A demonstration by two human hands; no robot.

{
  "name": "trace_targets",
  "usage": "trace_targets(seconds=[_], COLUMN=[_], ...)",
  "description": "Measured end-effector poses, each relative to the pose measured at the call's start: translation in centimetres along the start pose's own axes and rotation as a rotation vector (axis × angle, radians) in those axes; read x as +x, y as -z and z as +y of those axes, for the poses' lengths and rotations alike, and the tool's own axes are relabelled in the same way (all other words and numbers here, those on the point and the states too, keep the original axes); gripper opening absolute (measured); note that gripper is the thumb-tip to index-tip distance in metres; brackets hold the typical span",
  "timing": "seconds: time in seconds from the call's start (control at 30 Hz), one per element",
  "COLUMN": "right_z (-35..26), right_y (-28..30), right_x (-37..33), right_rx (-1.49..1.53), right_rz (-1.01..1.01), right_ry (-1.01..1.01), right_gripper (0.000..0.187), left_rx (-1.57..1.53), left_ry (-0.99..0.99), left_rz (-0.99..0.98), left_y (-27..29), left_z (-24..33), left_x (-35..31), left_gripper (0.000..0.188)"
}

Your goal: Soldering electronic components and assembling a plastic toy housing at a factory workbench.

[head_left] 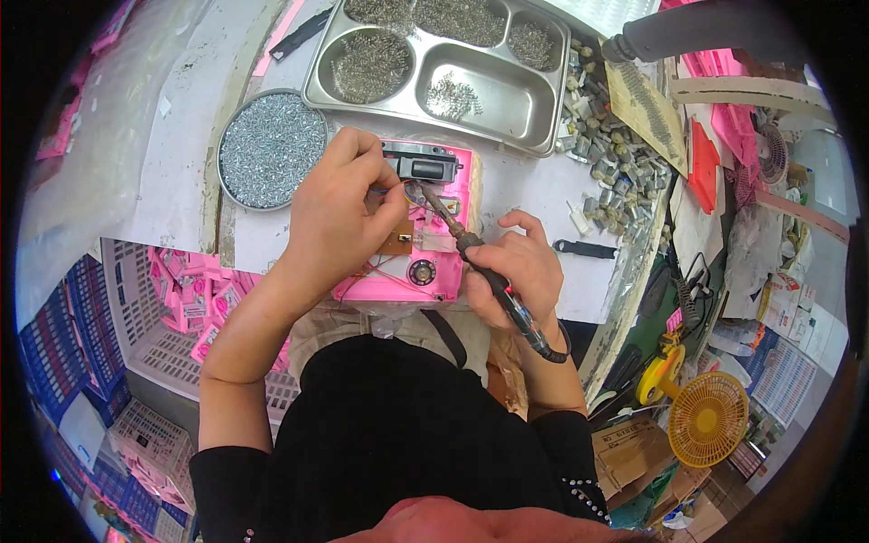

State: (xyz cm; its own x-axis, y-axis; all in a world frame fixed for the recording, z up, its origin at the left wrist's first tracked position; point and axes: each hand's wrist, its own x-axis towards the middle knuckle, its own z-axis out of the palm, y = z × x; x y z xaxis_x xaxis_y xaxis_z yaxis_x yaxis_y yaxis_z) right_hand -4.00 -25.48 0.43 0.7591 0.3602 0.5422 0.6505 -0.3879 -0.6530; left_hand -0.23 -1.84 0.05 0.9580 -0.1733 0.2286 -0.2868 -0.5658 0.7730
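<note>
In front of me lies a pink plastic housing [362, 290] with its inside facing up. It holds a black rectangular part [425, 168], a brown circuit board [396, 242], a small round black-rimmed part [422, 272] and thin wires. My left hand [348, 195] reaches over the housing's left side, thumb and forefinger pinched; what they hold is too small to make out. My right hand [520, 271] grips a soldering iron [496, 281] by its black handle. The iron's metal tip is close to the left fingertips, just below the black part.
A metal tray [434, 127] with compartments of small screws stands at the back. Left of it is a round dish [272, 149] of small metal pieces. Small motor-like parts [615, 176] are heaped at right, beyond a black strip [584, 249]. A crate [149, 317] of pink parts sits lower left; a yellow fan [709, 418], lower right.
</note>
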Motion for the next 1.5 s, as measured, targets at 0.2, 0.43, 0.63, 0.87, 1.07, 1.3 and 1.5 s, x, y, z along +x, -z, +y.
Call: trace_targets(seconds=[0.2, 0.43, 0.63, 0.87, 1.07, 1.3, 1.5], right_z=[0.1, 0.2, 0.2, 0.2, 0.4, 0.5, 0.5], right_y=[-0.1, 0.4, 0.5, 0.6, 0.3, 0.0, 0.1], right_x=[0.0, -0.1, -0.1, 0.2, 0.2, 0.3, 0.4], right_rx=[0.019, 0.042, 0.053, 0.042, 0.026, 0.022, 0.028], right_rz=[0.019, 0.024, 0.022, -0.006, -0.012, -0.014, -0.041], right_ry=[0.012, 0.015, 0.012, 0.012, 0.010, 0.002, -0.004], right_gripper=[0.029, 0.027, 0.027, 0.029, 0.030, 0.030, 0.032], left_rx=[0.006, 0.001, 0.025, 0.048, 0.040, 0.075, 0.087], left_ry=[0.024, 0.033, 0.014, -0.024, -0.026, -0.049, -0.047], left_rz=[0.000, 0.000, 0.014, 0.060, 0.085, 0.108, 0.128], left_y=[0.0, 0.0, -0.1, -0.5, -0.7, -0.8, -1.0], left_z=[0.1, 0.2, 0.3, -0.1, 0.0, 0.0, 0.1], left_x=[0.0, 0.0, 0.0, -0.3, -0.4, -0.4, -0.4], left_gripper=[0.012, 0.012, 0.011, 0.013, 0.013, 0.013, 0.013])
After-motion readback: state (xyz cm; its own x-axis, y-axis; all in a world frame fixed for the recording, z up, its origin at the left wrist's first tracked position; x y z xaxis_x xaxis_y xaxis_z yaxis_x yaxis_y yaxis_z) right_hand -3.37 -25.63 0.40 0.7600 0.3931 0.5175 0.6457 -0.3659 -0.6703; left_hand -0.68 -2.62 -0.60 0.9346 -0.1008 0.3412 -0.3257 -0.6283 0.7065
